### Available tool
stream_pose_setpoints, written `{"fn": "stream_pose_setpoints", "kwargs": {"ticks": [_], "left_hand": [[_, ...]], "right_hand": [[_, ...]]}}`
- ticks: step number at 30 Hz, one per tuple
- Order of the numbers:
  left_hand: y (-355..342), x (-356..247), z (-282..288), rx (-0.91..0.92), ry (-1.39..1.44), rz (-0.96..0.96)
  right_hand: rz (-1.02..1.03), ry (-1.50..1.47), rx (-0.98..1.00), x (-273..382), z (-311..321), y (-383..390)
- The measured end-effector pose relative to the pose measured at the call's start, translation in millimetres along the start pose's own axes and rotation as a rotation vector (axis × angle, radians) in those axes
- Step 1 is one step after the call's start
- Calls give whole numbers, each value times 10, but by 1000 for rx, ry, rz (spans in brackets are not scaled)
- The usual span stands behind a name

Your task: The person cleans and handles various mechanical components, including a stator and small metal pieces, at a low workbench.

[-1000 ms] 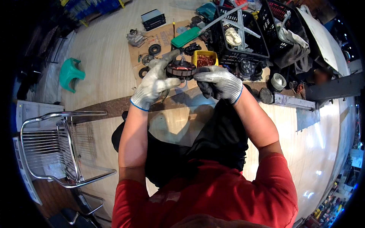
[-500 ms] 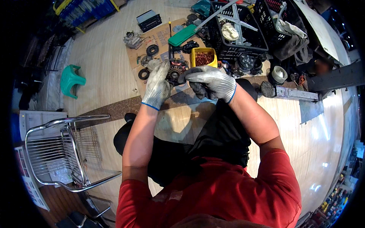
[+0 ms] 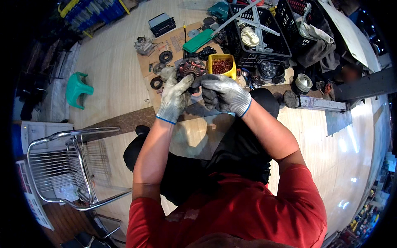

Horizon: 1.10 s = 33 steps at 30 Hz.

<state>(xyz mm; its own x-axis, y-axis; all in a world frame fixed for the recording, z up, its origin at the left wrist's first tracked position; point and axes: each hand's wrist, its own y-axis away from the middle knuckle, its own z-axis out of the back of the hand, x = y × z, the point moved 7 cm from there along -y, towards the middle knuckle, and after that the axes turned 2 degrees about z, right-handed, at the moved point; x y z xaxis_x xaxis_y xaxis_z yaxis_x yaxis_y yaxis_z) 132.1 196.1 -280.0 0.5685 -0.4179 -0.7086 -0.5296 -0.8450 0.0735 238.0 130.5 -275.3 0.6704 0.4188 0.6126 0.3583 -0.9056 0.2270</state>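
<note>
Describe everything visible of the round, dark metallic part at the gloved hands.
The round, dark metallic part shows narrow radial ridges around its centre and reddish patches toward its rim. Ridged face toward the camera, it appears left of the open yellow container. The white-gloved left hand holds its near edge; contact by the gloved right hand is unclear.

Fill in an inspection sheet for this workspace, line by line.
Surface: cardboard sheet on a pale floor.
Job's things: round slotted part with reddish areas; beside it, a yellow tub of copper-coloured pieces.
Clutter: dark rings, green-headed tool, black crate, white fan wheel.
Hands: left gloved hand holds the round slotted part; right gloved hand has bent fingers close by, contact unclear.
Cables: nothing clearly seen.
Surroundings: metal chair and green stool at left.
</note>
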Motion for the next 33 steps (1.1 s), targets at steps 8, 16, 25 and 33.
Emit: {"fn": "stream_pose_setpoints", "kwargs": {"ticks": [8,16,25,33], "left_hand": [[-32,-35,70,-56,42,15],[-91,-14,389,-266,-76,16],[-14,-293,323,-376,-206,66],[18,-460,346,-421,-358,25]], "right_hand": [[-7,173,-115,9,30,66],[17,402,-149,-1,70,22],[-32,447,-225,2,23,29],[-17,794,-192,72,-56,91]]}}
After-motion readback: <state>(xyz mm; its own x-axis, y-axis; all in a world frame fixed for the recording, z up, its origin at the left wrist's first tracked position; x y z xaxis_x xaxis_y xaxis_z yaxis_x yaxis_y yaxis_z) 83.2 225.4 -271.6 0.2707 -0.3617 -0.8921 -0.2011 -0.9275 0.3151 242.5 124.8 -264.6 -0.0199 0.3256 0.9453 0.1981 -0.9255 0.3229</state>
